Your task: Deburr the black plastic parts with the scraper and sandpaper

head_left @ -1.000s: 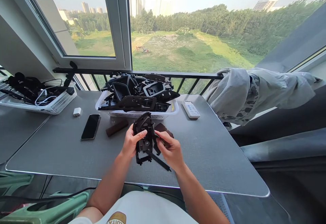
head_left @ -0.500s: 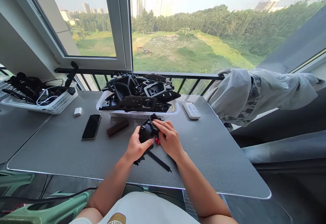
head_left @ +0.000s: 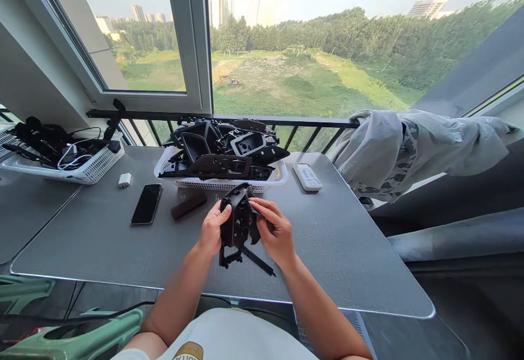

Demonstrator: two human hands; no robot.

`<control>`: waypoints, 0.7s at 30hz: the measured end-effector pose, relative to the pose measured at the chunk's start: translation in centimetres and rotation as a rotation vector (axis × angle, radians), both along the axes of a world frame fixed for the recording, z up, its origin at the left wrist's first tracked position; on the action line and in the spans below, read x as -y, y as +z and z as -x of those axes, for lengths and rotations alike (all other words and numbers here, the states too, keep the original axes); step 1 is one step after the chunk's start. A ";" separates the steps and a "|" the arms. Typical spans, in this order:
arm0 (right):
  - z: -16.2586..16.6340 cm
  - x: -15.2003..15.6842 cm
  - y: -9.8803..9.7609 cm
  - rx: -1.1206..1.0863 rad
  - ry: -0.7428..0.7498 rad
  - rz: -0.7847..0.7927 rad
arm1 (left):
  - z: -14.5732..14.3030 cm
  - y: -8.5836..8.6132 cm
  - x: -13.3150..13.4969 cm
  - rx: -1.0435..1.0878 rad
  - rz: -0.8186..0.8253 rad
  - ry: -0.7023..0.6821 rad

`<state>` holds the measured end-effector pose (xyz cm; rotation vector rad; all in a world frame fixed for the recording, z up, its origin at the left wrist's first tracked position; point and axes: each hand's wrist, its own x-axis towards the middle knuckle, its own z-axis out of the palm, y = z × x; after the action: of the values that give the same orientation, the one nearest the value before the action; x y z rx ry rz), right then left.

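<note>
A black moulded plastic part (head_left: 236, 223) with an open frame at its lower end is held up over the table. My left hand (head_left: 212, 230) grips its left side, thumb on the front face. On the other side my right hand (head_left: 277, 230) has its fingers pinched together at the part's right edge; whether they clasp the part itself or a smaller dark piece beside it is hard to see. Below them a thin black strip (head_left: 258, 261) lies slantwise on the grey table (head_left: 339, 261).
Behind my hands stands a white basket (head_left: 221, 185) heaped with black plastic parts. Left of it lie a dark brown bar (head_left: 189, 206), a phone (head_left: 146, 204) and a white charger plug (head_left: 125, 180). A white box-shaped device (head_left: 307, 177) lies to the right. Another basket (head_left: 98, 164) holds cables.
The black part has been turned, so its long side and lower frame now show. My left thumb has shifted up on it, and my right hand has moved slightly right and down.
</note>
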<state>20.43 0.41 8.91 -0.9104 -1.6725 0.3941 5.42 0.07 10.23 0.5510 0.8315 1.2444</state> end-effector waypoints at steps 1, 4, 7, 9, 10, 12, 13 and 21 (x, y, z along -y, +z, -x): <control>0.4 0.3 0.0 0.025 0.001 -0.024 | 0.0 0.0 0.0 0.006 0.001 0.013; 1.4 1.2 -0.2 0.132 -0.025 -0.062 | -0.4 -0.2 0.1 0.020 0.000 0.099; 2.0 1.6 -0.3 0.162 -0.065 -0.031 | -0.8 -0.5 0.2 0.020 0.001 0.151; 2.1 1.8 -0.3 0.139 -0.088 0.000 | -1.1 -0.7 0.4 0.020 -0.001 0.174; 2.2 1.9 -0.2 0.120 -0.098 0.018 | -1.3 -0.7 0.5 0.022 0.000 0.186; 2.2 2.1 -0.1 0.073 -0.113 0.071 | -1.4 -0.7 0.6 0.028 0.007 0.207; 2.1 2.2 -0.1 0.046 -0.111 0.108 | -1.4 -0.6 0.6 0.032 0.008 0.219; 0.7 2.2 0.9 -0.183 0.096 0.304 | -0.7 -0.2 0.2 0.004 -0.001 0.179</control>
<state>19.70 -1.74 9.84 -0.9844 -1.5149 0.7909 6.14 -0.11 10.05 0.4825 0.8921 1.4088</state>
